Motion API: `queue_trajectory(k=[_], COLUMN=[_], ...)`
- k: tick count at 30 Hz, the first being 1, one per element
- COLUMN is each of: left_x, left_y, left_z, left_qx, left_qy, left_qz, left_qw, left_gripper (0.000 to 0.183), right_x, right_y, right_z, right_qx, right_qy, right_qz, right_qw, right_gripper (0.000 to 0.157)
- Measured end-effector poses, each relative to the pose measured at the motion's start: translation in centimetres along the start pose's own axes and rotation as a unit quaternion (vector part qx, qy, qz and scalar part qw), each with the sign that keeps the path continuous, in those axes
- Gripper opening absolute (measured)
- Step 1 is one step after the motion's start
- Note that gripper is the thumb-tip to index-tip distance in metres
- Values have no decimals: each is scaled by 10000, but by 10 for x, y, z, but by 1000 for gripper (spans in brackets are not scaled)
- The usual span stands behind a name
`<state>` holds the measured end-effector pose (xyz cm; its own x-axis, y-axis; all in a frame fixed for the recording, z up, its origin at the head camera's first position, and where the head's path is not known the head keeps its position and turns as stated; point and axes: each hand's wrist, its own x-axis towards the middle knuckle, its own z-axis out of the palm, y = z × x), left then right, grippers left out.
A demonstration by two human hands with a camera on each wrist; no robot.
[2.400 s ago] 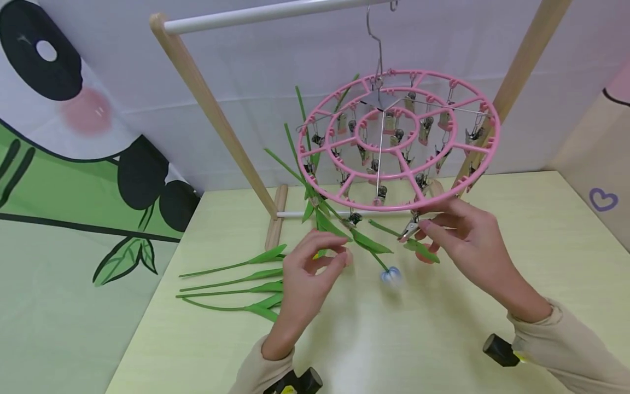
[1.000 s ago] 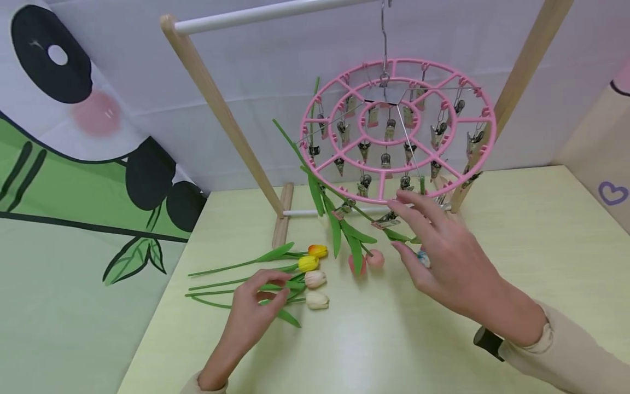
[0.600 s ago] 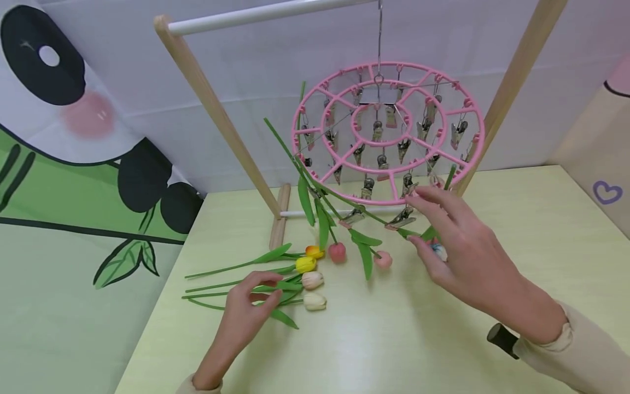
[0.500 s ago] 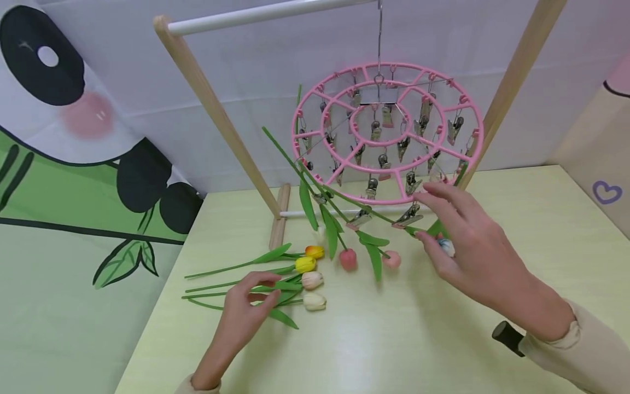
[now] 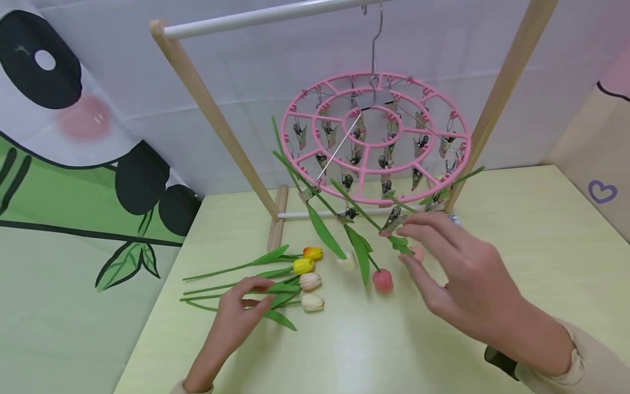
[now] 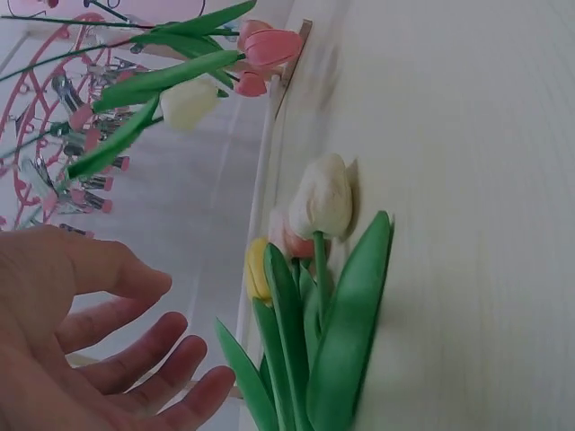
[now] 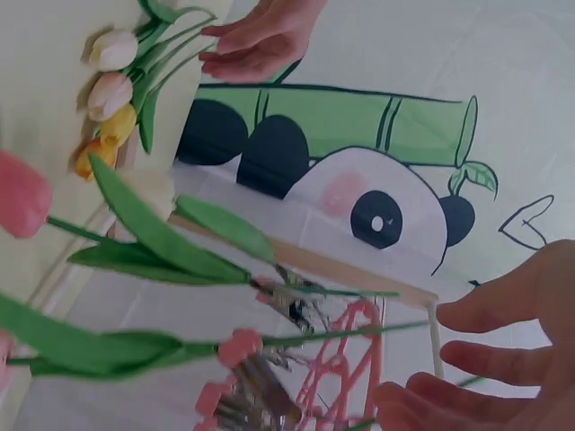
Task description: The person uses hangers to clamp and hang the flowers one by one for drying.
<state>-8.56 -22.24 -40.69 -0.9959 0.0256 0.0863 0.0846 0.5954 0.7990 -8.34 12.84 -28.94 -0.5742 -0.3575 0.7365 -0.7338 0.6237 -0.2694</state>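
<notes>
A pink round hanger (image 5: pixel 361 169) with metal clips hangs from a rod. Several artificial tulips hang in clips along its near edge, among them a dark pink tulip (image 5: pixel 383 280), a light pink tulip (image 5: pixel 417 253) and a blue one (image 5: pixel 455 219) farther right. My right hand (image 5: pixel 467 279) is beside the light pink tulip's clip (image 5: pixel 392 220), thumb and fingers apart, holding nothing in the right wrist view. Over stems on the table hovers my left hand (image 5: pixel 241 309), fingers loosely bent; in the left wrist view it is apart from the white tulip (image 6: pixel 323 197) and its neighbours.
Lying on the table (image 5: pixel 344 350) are an orange tulip (image 5: pixel 313 253), a yellow tulip (image 5: pixel 303 266) and two pale ones, stems leftward. A wooden post (image 5: pixel 216 120) and a white lower bar (image 5: pixel 320 214) frame the hanger. Behind is a printed cloth.
My right hand has let go of the clip it pinched. The hanger has turned, swinging the blue tulip right and back. My left hand has moved down-left from the hanger to the tulips lying on the table.
</notes>
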Motion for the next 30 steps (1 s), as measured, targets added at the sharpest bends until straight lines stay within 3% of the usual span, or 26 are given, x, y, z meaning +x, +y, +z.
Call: queue_trajectory(k=[3,6,8,16,23,30], left_x=[0,-1,-1,-2,0,3], left_y=[-8,-17,-22,-35,-49,-61], left_z=[-3,-6,-7,-15,-21,-25], left_qx=[41,-27,-25,779,1704,2415], left_qy=[29,64,64,-181,-294,-517], left_qz=[-69,-161,-235,-231,181,77], left_qw=[10000,9998,9997,9965,9848,9690], left_gripper=[26,29,31,29,33,22], right_x=[3,8,10,12,10,7], right_y=[-6,-4,1,23,33,41], right_z=[9,16,20,24,19,12], right_qx=[143,74,67,0,-240,-512], right_qy=[-186,-163,-156,-34,-94,-100], right_qz=[-167,-235,-191,-12,197,296], right_qw=[9996,9996,9997,10000,9995,9982], right_gripper=[36,59,64,58,56,56])
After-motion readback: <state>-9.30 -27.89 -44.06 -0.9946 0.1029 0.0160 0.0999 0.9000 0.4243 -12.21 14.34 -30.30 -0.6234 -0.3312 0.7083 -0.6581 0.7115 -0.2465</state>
